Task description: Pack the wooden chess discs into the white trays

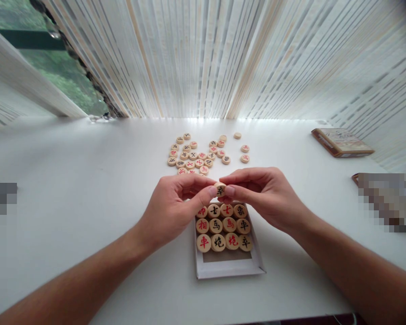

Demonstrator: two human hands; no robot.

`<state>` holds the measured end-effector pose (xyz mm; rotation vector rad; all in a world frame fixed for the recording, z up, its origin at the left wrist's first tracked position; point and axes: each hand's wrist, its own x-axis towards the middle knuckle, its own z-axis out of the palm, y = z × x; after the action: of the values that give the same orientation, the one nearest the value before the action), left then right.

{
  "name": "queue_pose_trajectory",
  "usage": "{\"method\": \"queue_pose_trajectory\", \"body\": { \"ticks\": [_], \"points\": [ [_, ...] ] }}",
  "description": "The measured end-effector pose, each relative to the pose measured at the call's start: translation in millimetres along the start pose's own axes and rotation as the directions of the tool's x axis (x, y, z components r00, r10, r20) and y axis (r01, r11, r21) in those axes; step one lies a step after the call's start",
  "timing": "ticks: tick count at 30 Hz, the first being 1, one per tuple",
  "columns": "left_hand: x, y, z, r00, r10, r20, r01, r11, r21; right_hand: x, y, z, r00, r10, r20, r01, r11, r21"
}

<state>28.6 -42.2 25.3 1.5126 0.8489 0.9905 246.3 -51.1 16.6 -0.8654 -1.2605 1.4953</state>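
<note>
Pinching one round wooden chess piece (219,188) between left hand (171,210) and right hand (262,194), both grips narrow and closed on its rim, just above the white tray (228,266) near the tabletop's front edge. Looks light, hard and smooth, so probably a bit slippery; best held by the rim. Packed pieces (216,225) in rows in the tray. Loose pieces (198,155) toward the far edge, small box (341,142) near the far right corner.
</note>
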Motion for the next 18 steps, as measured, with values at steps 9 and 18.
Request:
{"method": "queue_pose_trajectory", "body": {
  "ticks": [9, 18],
  "points": [
    [-3.8, 1.4, 3.8, 0.999, 0.027, -0.024, -0.026, 0.999, 0.044, -0.8, -5.2, 7.0, 0.999, -0.047, -0.021, 0.045, 0.996, -0.08],
    [-2.9, 1.6, 4.7, 0.999, 0.028, -0.023, -0.028, 1.0, 0.009, -1.2, -0.4, 3.5, 1.0, -0.018, -0.011, 0.018, 0.999, -0.028]
  ]
}}
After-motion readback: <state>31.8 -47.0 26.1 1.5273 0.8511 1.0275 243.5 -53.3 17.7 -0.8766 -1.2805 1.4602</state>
